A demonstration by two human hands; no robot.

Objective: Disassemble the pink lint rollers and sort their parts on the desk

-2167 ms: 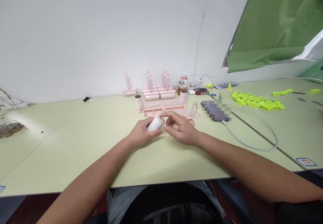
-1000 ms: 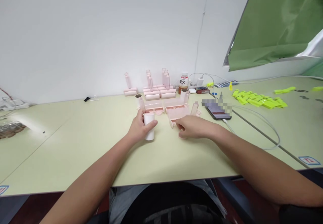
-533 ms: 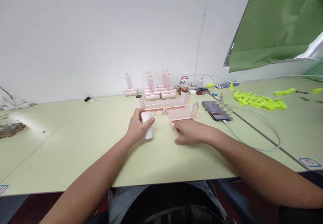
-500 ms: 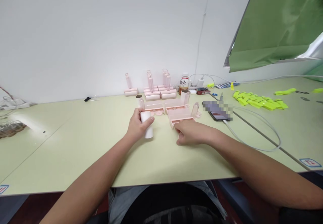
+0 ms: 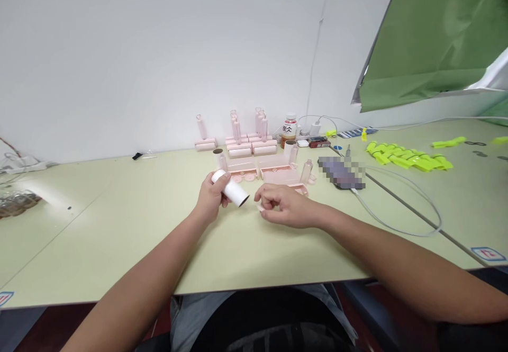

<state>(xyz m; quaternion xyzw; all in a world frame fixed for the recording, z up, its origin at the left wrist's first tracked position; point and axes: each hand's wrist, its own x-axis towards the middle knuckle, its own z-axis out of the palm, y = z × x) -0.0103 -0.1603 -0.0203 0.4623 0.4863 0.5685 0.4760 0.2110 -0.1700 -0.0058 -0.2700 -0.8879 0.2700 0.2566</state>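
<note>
On the left, the left hand (image 5: 209,198) holds the white roll (image 5: 232,189) in a closed grip, thumb over its upper side and fingers beneath. The roll is near the middle of the counter (image 5: 222,267), tilted, its dark-rimmed open end pointing toward 4 o'clock. Its side looks smooth, plain and matte. It appears to be raised and turned for handling at that end.

Behind it, toward 11 o'clock, a second roll (image 5: 218,158) stands upright, showing a brown core. From 12 to 2 o'clock lie open pink cases (image 5: 278,174), with closed pink cases (image 5: 239,152) and upright clear pink tubes (image 5: 237,132) farther back.

At 4 o'clock from the roll, the right hand (image 5: 288,206) is apart from it. Its grip is nearly closed, index finger curled toward the thumb, apparently pinching a small pale piece (image 5: 260,208) too small to identify. Bringing piece and open end together would call for a steady roll and matched angles.

Farther right are a phone (image 5: 339,173) on a white cable and yellow-green strips (image 5: 413,160) toward 2 o'clock.
</note>
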